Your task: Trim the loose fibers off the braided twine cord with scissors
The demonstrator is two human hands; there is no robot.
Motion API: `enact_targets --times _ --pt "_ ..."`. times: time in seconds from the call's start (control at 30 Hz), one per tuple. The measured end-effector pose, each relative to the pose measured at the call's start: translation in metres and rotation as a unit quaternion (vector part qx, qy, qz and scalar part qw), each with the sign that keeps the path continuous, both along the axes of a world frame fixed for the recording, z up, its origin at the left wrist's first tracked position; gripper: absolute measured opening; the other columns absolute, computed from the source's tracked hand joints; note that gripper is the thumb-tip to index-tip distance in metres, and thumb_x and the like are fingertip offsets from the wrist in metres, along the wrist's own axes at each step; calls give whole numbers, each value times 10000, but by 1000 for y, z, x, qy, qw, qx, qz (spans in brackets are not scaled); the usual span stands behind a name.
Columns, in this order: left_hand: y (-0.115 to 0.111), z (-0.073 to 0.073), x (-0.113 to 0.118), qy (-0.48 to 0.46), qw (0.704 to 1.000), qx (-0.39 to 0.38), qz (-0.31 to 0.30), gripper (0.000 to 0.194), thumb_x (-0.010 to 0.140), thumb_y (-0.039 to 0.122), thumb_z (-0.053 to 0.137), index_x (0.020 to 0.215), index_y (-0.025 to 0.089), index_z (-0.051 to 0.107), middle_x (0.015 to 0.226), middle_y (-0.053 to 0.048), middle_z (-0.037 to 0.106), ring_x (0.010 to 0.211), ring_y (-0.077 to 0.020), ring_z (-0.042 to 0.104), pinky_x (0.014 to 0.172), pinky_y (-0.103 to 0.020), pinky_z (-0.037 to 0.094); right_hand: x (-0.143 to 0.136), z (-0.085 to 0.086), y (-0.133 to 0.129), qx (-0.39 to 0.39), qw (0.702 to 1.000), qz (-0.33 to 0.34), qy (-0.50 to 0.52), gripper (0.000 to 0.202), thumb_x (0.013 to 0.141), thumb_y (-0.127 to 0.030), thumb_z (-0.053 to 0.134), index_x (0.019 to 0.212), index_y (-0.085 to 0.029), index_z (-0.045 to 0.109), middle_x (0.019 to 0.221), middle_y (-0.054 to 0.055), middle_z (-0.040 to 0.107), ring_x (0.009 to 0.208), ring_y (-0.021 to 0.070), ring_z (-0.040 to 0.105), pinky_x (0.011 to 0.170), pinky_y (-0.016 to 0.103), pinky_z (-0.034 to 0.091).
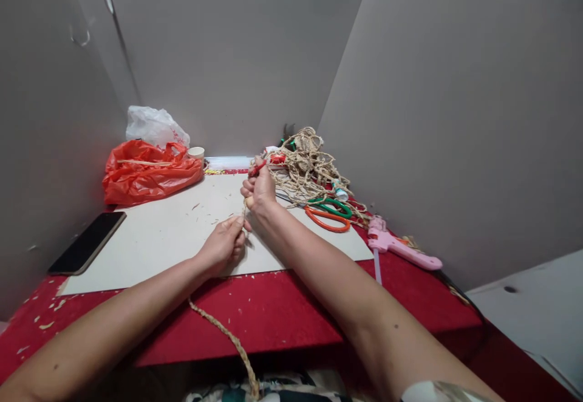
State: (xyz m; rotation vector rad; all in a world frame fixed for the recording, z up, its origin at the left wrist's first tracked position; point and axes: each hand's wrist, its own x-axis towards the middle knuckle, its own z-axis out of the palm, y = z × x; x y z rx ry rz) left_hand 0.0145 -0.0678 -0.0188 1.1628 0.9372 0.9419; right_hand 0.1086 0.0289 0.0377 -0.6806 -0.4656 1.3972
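Note:
A braided straw cord (228, 336) runs from my lap over the table's front edge and passes under my left forearm. My left hand (223, 244) is closed, pinching the cord near the front of the white board (159, 232). Just above and to the right, my right hand (260, 188) is closed around a small red-handled tool (257, 168), whose working end is mostly hidden by the fingers. A short stretch of cord shows between my two hands.
Tangled straw cord (307, 165) lies at the back right, beside orange- and green-handled scissors (328, 220). A pink glue gun (403, 249) rests at the right. At left are a phone (87, 243), a red bag (150, 174) and a paper cup (196, 152).

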Motion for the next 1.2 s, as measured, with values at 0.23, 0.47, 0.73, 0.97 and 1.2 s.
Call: enact_targets --times 0.23,0.47,0.73,0.97,1.2 --pt "13 6 -27 5 997 -64 -50 342 916 415 434 837 125 597 502 59 393 347 -35 193 352 -180 125 25 7 9 62 997 -40 24 427 851 -488 549 598 -209 346 403 -132 236 294 23 154 290 160 112" --pt "0 2 -7 66 996 -14 -52 380 874 473 517 664 160 567 411 87 276 331 -36 170 357 -191 97 28 -10 21 16 998 -55 24 440 882 -490 507 585 -206 349 383 -133 207 290 25 145 294 162 99" --pt "-1 11 -16 19 996 -56 -65 340 847 466 570 846 131 624 496 40 483 344 -31 275 359 -176 208 23 0 8 35 998 -44 -4 440 860 -517 542 601 -202 379 396 -133 246 300 23 162 299 166 114" --pt "-2 10 -14 23 998 14 64 161 761 243 710 797 116 618 637 -29 645 494 -66 532 519 -195 431 1 -2 -11 39 996 -27 -81 470 797 -580 599 604 -200 401 439 -120 316 318 19 185 315 180 115" --pt "4 7 -20 -37 997 -71 14 97 811 187 650 818 90 652 700 -53 663 532 -77 578 523 -193 466 9 -10 -9 61 975 45 -209 491 812 -625 550 597 -191 467 402 -116 265 322 34 236 343 172 171"
